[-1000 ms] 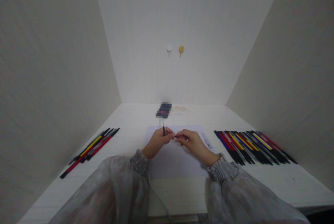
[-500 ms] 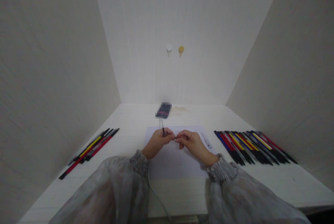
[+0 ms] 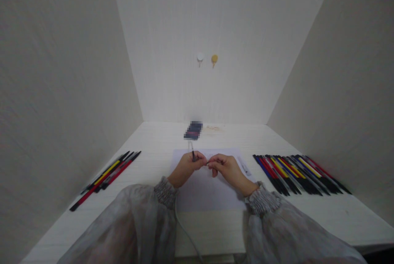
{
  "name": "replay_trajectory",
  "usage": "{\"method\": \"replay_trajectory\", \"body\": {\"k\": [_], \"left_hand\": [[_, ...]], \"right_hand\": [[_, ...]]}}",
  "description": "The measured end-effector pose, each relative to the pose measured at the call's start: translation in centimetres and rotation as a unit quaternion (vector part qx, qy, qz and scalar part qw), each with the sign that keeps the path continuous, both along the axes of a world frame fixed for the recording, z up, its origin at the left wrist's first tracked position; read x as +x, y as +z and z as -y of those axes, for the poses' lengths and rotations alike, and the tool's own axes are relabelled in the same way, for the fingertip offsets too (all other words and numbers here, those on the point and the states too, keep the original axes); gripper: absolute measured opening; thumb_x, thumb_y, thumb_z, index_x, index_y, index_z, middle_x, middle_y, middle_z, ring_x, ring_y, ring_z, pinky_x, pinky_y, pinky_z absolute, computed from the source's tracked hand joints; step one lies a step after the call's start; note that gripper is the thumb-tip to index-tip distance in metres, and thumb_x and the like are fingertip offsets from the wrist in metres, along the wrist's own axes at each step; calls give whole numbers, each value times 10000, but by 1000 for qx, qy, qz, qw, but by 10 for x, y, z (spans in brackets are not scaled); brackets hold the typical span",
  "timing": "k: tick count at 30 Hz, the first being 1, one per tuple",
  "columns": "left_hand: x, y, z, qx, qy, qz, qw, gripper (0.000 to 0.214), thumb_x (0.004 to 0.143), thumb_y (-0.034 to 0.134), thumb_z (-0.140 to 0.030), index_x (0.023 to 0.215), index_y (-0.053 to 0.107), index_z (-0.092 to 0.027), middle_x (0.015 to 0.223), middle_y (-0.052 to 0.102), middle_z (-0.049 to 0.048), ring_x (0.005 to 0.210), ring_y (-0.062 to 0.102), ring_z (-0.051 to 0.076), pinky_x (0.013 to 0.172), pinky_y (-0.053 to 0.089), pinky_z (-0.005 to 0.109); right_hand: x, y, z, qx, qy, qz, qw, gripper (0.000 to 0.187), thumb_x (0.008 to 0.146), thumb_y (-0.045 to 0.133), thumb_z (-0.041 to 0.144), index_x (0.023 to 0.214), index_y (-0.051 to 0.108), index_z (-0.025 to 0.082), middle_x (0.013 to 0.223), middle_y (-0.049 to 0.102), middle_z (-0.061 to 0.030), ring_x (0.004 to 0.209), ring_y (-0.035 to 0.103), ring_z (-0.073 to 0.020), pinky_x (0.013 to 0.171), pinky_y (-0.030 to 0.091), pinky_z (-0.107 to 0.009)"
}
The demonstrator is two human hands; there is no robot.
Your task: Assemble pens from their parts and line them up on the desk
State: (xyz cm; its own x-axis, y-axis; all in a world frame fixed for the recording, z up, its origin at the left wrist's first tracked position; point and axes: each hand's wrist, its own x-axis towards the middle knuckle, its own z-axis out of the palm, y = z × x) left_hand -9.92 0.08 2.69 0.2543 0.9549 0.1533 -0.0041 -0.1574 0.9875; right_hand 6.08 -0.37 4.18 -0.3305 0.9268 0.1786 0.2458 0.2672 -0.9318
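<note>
My left hand [image 3: 187, 167] is closed over the white sheet of paper [image 3: 212, 194]. A slim pen part [image 3: 193, 151], dark with a clear upper end, stands up between its fingers. Close by on the right, my right hand [image 3: 226, 170] is closed in a pinch. A small dark piece [image 3: 207, 163] shows between the two hands' fingertips, at the right thumb and forefinger. It is too small to name, and whether the left fingertips also grip it is unclear. The fingers hide the lower part of the pen part.
Several pens [image 3: 107, 173] lie slanted at the left, and a row of many-coloured pens [image 3: 295, 173] at the right. A blurred-out dark object [image 3: 193, 130] lies at the back. A cable [image 3: 187, 231] runs by my left sleeve. Two hooks [image 3: 214, 58] hang on the wall.
Both hands stay almost in place, their fingertips still close together. The right fingers have shifted very slightly; the pens on the table have not moved.
</note>
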Motion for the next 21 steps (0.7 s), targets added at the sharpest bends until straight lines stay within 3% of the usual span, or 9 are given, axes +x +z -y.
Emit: {"method": "replay_trajectory", "body": {"k": [10,16,19,21], "left_hand": [[1,5,2,-18,4,-21,1000,282,624,596,-395,699,548,-127,519,451,-39,457,354,56,442,249,196],[0,6,2,-31,8,-24,999,261,600,619,-368,687,560,-129,515,473,-33,450,369,57,437,254,194],[-1,7,1,-22,29,-6,999,245,610,610,-356,685,572,-126,531,493,-22,460,376,57,445,259,194],[-2,6,1,-21,41,6,999,240,612,608,-352,676,573,-124,548,509,-13,460,376,54,449,261,194]], "right_hand": [[0,-5,-3,18,-9,-16,1000,160,682,557,318,716,556,162,447,558,46,420,529,-93,491,408,-210],[6,0,-4,68,2,47,997,213,730,504,364,732,576,164,498,582,22,472,551,-104,515,412,-209],[21,10,-12,142,-61,127,980,314,805,377,377,732,591,159,549,595,-11,533,565,-116,556,409,-215],[35,15,-20,183,-143,234,944,352,816,351,389,714,594,155,595,609,-41,568,569,-132,566,397,-227]]}}
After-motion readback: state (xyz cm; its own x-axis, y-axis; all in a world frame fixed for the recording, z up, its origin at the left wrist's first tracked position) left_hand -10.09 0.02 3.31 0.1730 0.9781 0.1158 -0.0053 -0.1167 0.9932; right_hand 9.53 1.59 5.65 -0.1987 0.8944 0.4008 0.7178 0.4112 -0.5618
